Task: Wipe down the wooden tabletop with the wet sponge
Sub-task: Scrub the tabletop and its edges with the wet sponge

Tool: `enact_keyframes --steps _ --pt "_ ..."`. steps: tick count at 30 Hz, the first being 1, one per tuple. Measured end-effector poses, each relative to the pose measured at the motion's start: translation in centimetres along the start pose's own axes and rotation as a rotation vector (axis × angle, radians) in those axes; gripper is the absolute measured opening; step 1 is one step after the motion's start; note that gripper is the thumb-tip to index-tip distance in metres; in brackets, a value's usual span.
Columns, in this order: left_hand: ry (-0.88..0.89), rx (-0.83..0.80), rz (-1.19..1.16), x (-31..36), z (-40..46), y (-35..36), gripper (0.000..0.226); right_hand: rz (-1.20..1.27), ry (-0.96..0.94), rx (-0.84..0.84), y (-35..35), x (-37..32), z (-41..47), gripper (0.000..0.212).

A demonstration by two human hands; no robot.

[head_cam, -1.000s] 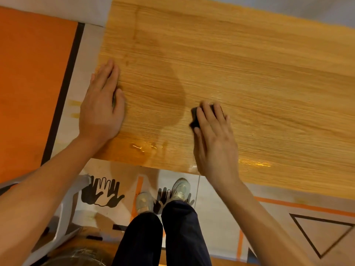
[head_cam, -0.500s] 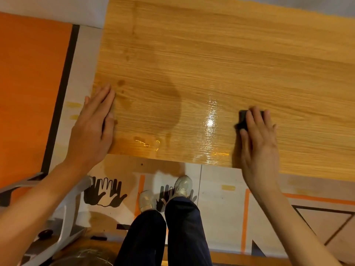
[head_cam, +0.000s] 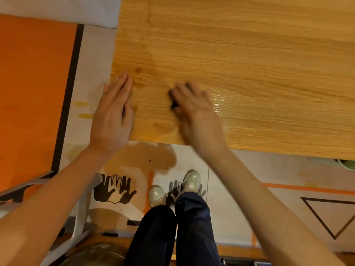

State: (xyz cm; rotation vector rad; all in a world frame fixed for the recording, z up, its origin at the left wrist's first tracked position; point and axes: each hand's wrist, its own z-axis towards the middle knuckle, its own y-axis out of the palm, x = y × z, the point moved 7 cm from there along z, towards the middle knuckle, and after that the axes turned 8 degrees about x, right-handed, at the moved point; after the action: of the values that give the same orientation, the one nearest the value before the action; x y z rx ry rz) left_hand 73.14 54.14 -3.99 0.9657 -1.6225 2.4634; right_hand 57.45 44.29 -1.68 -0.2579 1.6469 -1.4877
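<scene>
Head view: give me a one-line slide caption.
Right hand presses a dark sponge onto the wooden tabletop while the left hand lies flat at its corner.
</scene>
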Motion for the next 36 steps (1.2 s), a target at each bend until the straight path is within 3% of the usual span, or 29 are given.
enact_keyframes --steps 3,6,9,12,14,16,20,23,26,29,32,36 --pt "-0.007 0.003 0.011 0.0 0.0 0.1 0.047 -0.038 0.342 0.126 -4.6 7.5 -4.1 0.041" --pt "0.007 0.009 0.008 0.1 0.0 -0.1 0.047 -0.086 0.530 0.222 -4.8 7.5 -5.2 0.041" --pt "0.007 0.002 0.010 0.1 0.0 -0.1 0.047 -0.080 0.377 0.243 -1.4 0.4 -2.8 0.034" --pt "0.013 -0.004 0.024 0.1 0.0 0.0 0.047 -0.056 0.142 0.107 3.5 -6.7 -2.4 0.043" --pt "0.018 -0.011 0.028 0.1 0.0 0.1 0.047 -0.079 0.021 0.060 3.6 -6.8 -2.8 0.045" --pt "0.011 -0.005 0.025 -0.1 0.0 0.1 0.047 -0.129 0.050 0.077 1.2 -2.9 -3.7 0.041" --pt "0.006 0.006 0.014 0.0 0.0 0.0 0.046 -0.140 0.432 0.225 -5.5 7.4 -7.5 0.036" --pt "0.002 0.019 0.020 0.1 0.0 0.0 0.046 -0.082 0.599 0.338 -5.6 6.8 -8.3 0.036" --pt "0.003 0.018 0.020 0.0 0.0 0.0 0.047 -0.094 0.401 0.351 -1.8 -0.3 -5.3 0.029" --pt "0.010 0.005 0.038 -0.1 0.0 0.0 0.047 -0.052 0.156 0.188 2.6 -6.3 -2.6 0.032" --pt "0.004 -0.012 0.028 -0.2 0.0 0.1 0.047 0.096 -0.024 0.015 1.6 -4.6 -3.0 0.032" --pt "-0.012 -0.005 0.021 -0.1 0.0 0.1 0.047 0.141 0.271 0.156 -4.7 5.8 -7.2 0.032"
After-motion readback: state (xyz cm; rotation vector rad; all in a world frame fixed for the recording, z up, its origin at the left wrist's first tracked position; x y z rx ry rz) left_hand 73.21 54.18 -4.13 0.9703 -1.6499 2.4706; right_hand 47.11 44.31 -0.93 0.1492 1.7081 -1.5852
